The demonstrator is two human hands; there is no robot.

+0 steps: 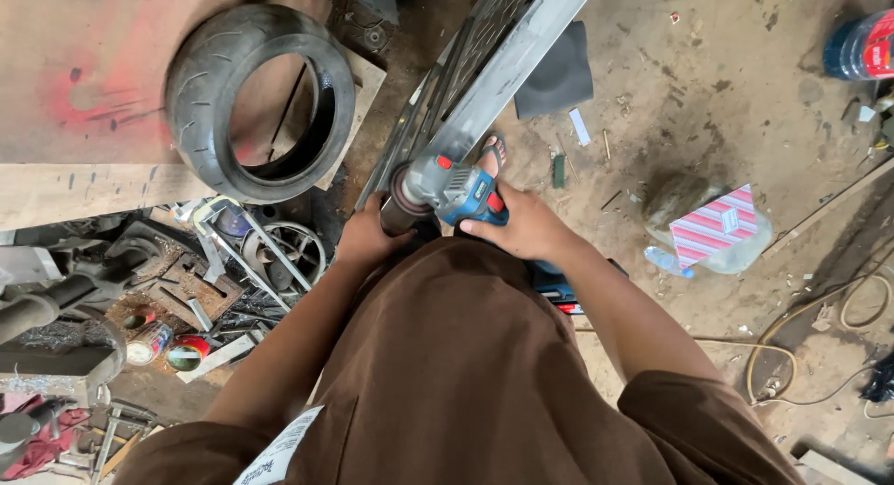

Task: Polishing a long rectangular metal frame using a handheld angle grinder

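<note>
**Both hands on a blue angle grinder at a long metal bar**

The right hand is wrapped around the body of a blue and grey angle grinder, fingers clenched over its top just behind the red switch. The left hand comes in from the left and closes around the grinder's head, right at the dark round disc; its fingers curl under the tool, so how tightly they grip cannot be told. The grinder sits just beyond the person's waist, in the middle of the view, with its disc against the near end of a long grey metal bar that runs away up and to the right. Alongside the bar on its left lies a dark metal grille.

A foot in a blue sandal stands on the dirt floor just right of the bar (close beside the grinder). To the far left a black tyre rests on a wooden board stained red. Near left, a heap of metal scrap with paint tins. To the right, a clear plastic bottle lies near a striped pink and white carton, and a hose loops over the floor.
</note>
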